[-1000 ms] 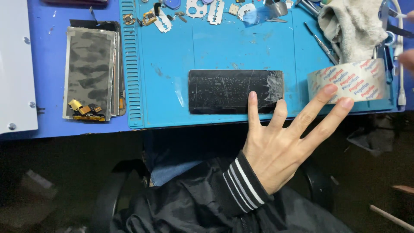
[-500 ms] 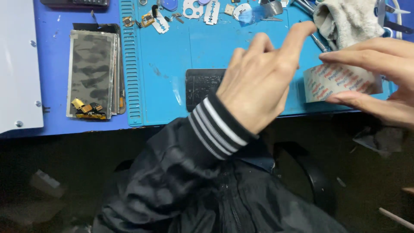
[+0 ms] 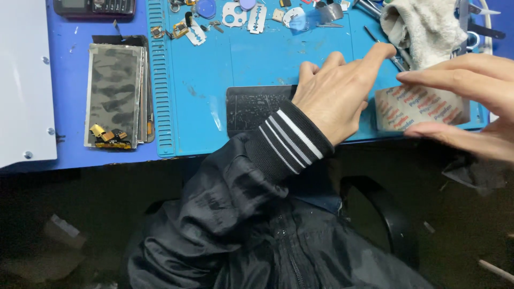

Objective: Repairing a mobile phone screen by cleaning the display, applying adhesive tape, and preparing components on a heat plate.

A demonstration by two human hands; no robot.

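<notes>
A dark, cracked phone screen (image 3: pixel 254 109) lies flat on the blue work mat (image 3: pixel 214 64) near its front edge. My left hand (image 3: pixel 334 104), in a black sleeve with a striped cuff, lies over the screen's right end. Its fingers stretch to the right, and the index fingertip reaches the top left of a roll of clear printed tape (image 3: pixel 417 107). My right hand (image 3: pixel 471 107) comes in from the right edge and grips the roll between thumb and fingers, standing it on the mat's right front corner.
A stack of phone display panels (image 3: pixel 115 96) lies left of the mat. A white cloth (image 3: pixel 423 27), razor blades (image 3: pixel 257 18) and small parts sit along the back. A dark handset (image 3: pixel 93 6) is at top left, a white panel (image 3: pixel 21 80) at far left.
My left hand turned from palm-up below the table edge to palm-down over the screen, reaching toward the tape. My right hand came in and took hold of the roll.
</notes>
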